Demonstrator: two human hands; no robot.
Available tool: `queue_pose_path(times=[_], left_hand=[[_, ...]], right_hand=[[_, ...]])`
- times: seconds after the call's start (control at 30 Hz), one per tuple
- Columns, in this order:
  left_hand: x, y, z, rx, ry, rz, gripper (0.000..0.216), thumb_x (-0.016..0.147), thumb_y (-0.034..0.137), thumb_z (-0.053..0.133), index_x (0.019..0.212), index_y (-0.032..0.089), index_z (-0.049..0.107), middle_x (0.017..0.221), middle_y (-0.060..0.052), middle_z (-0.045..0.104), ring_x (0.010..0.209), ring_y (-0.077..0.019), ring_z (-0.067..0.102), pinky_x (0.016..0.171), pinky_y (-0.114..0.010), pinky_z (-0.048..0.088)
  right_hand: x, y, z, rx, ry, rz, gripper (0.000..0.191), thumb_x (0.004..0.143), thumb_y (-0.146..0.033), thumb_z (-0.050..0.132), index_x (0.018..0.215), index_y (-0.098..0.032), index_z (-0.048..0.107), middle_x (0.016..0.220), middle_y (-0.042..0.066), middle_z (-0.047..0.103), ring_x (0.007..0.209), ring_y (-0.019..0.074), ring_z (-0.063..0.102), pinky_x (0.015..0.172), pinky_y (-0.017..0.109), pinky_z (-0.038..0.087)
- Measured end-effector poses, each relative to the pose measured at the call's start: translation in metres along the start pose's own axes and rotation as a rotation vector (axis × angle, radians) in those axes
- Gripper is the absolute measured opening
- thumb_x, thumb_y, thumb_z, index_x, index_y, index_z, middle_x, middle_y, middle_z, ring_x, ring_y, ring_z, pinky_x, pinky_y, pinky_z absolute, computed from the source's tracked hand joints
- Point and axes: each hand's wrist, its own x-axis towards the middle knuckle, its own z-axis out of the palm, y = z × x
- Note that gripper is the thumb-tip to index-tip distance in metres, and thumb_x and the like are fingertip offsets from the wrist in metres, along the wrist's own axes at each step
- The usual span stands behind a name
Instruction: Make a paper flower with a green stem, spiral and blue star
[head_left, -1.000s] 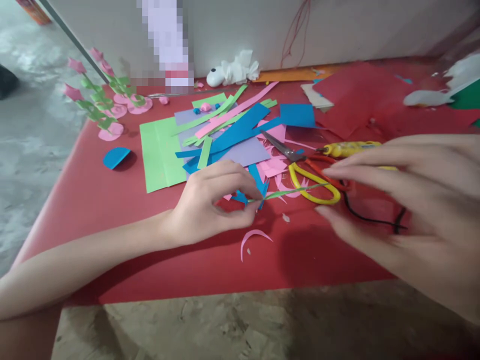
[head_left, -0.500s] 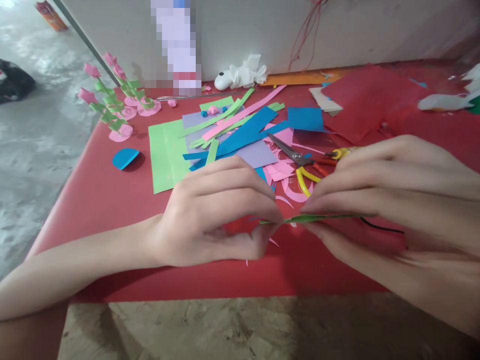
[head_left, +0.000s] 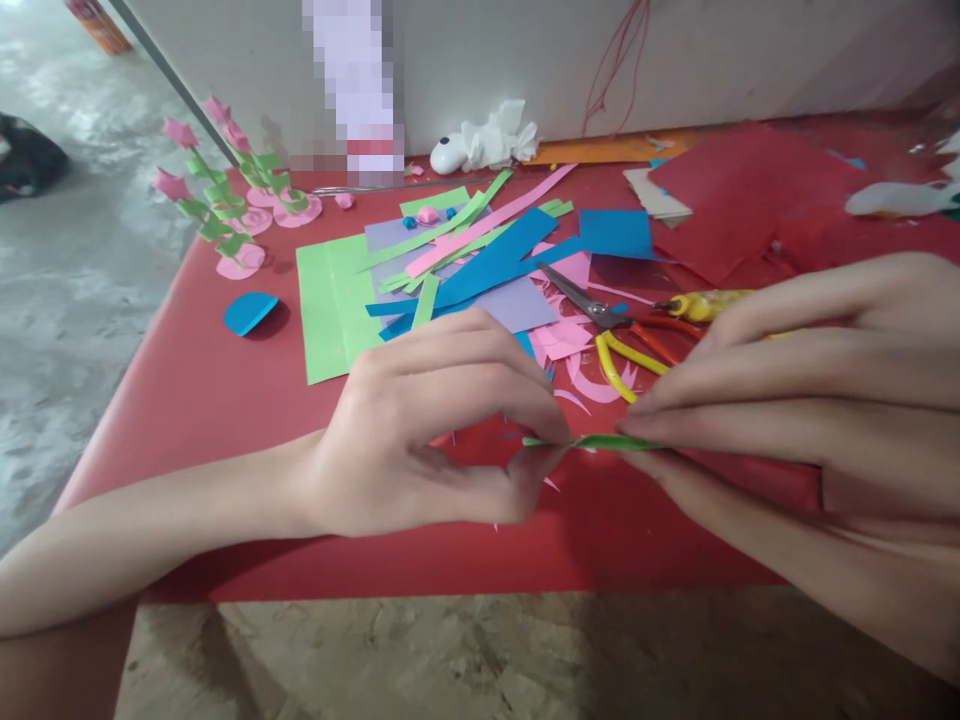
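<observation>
A narrow green paper strip [head_left: 611,441], seen nearly edge-on, is stretched between my two hands above the red table. My left hand [head_left: 442,430] pinches its left end between thumb and fingertips, with a short tip sticking out. My right hand [head_left: 795,400] grips the other end, fingers on top and thumb beneath, hiding the rest of the strip. Just beyond the hands lie scissors [head_left: 600,312] with yellow and red handles. Around them are blue paper strips [head_left: 487,268], pink paper scraps [head_left: 566,340] and a light green sheet [head_left: 330,300].
Paper flowers [head_left: 225,200] with pink tops and round pink bases stand at the back left. A blue paper circle [head_left: 251,314] lies in front of them. A yellow-handled tool [head_left: 709,305] is beside my right hand. White crumpled tissue [head_left: 499,140] rests against the wall.
My right hand has shifted slightly to the right, uncovering more of the scissors' handles and the yellow-handled tool. My left hand keeps its pinch in almost the same place.
</observation>
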Motion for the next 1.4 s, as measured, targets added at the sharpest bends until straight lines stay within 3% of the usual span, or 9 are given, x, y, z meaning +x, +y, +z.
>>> queue_pose_path(times=[0.13,0.3,0.43,0.53,0.67,0.8,0.93,1.2,1.4], left_hand=[[0.000,0.000,0.001,-0.021,-0.006,-0.010,0.023,0.065,0.000,0.063,0.069,0.021,0.055,0.060,0.004,0.064,0.056,-0.0097,0.061,0.056,-0.025,0.054],[-0.003,-0.001,0.002,-0.044,-0.004,-0.027,0.020,0.068,0.000,0.061,0.071,0.020,0.057,0.062,0.003,0.065,0.059,-0.0096,0.060,0.059,-0.026,0.054],[-0.007,-0.002,0.003,-0.050,-0.011,-0.031,0.017,0.068,0.000,0.062,0.067,0.017,0.059,0.066,0.001,0.066,0.064,-0.0094,0.060,0.062,-0.025,0.053],[-0.009,-0.002,0.003,-0.064,-0.013,-0.051,0.016,0.068,0.000,0.062,0.068,0.016,0.060,0.066,0.001,0.066,0.065,-0.0088,0.059,0.063,-0.024,0.052],[-0.007,0.001,0.002,-0.083,0.000,-0.083,0.019,0.067,-0.003,0.061,0.069,0.016,0.058,0.065,0.002,0.065,0.063,-0.0083,0.059,0.062,-0.022,0.051],[-0.004,0.004,0.002,-0.100,0.023,-0.111,0.022,0.066,-0.003,0.060,0.068,0.018,0.056,0.061,0.005,0.064,0.060,-0.0084,0.059,0.060,-0.023,0.052],[-0.004,0.004,0.001,-0.089,0.020,-0.101,0.023,0.066,-0.003,0.059,0.069,0.019,0.056,0.062,0.005,0.064,0.061,-0.0088,0.060,0.062,-0.023,0.053],[-0.004,0.004,0.002,-0.113,0.038,-0.100,0.022,0.065,-0.004,0.061,0.068,0.017,0.056,0.062,0.004,0.064,0.062,-0.0078,0.059,0.062,-0.022,0.052],[-0.008,0.003,0.001,-0.114,0.019,-0.109,0.016,0.067,-0.003,0.060,0.071,0.012,0.059,0.067,0.000,0.065,0.067,-0.0077,0.059,0.063,-0.022,0.051]], right_hand=[[-0.001,-0.004,-0.001,-0.024,-0.027,0.007,0.026,0.073,-0.032,0.070,0.097,-0.037,0.062,0.087,-0.006,0.063,0.091,0.0124,0.056,0.079,0.030,0.050],[-0.004,-0.015,-0.004,-0.023,-0.091,0.228,0.016,0.076,-0.033,0.068,0.091,-0.036,0.063,0.090,-0.006,0.062,0.092,0.0104,0.057,0.081,0.030,0.051],[-0.006,-0.011,-0.003,-0.014,-0.089,0.090,0.026,0.074,-0.038,0.068,0.099,-0.045,0.061,0.092,-0.009,0.061,0.087,0.0082,0.058,0.078,0.027,0.051],[-0.004,-0.007,-0.003,0.010,-0.084,0.246,0.027,0.075,-0.031,0.068,0.098,-0.045,0.062,0.093,-0.010,0.062,0.085,0.0099,0.058,0.078,0.028,0.050],[0.002,-0.011,-0.003,0.035,-0.016,0.122,0.022,0.072,-0.033,0.070,0.091,-0.042,0.064,0.086,-0.010,0.064,0.086,0.0129,0.057,0.075,0.030,0.048],[0.011,-0.020,-0.003,0.033,0.057,0.259,0.008,0.077,-0.034,0.065,0.085,-0.034,0.063,0.085,-0.009,0.065,0.089,0.0128,0.056,0.081,0.031,0.047],[0.015,-0.023,-0.006,0.029,-0.007,0.277,0.011,0.074,-0.033,0.068,0.081,-0.033,0.061,0.084,-0.009,0.065,0.089,0.0122,0.056,0.083,0.030,0.048],[-0.028,-0.023,-0.010,-0.003,0.177,0.302,0.016,0.083,-0.047,0.053,0.082,-0.036,0.064,0.084,-0.002,0.062,0.101,0.0163,0.059,0.075,0.032,0.053],[-0.022,-0.019,-0.013,-0.023,0.101,0.296,0.017,0.081,-0.049,0.054,0.083,-0.036,0.066,0.086,-0.004,0.063,0.101,0.0156,0.059,0.071,0.028,0.053]])
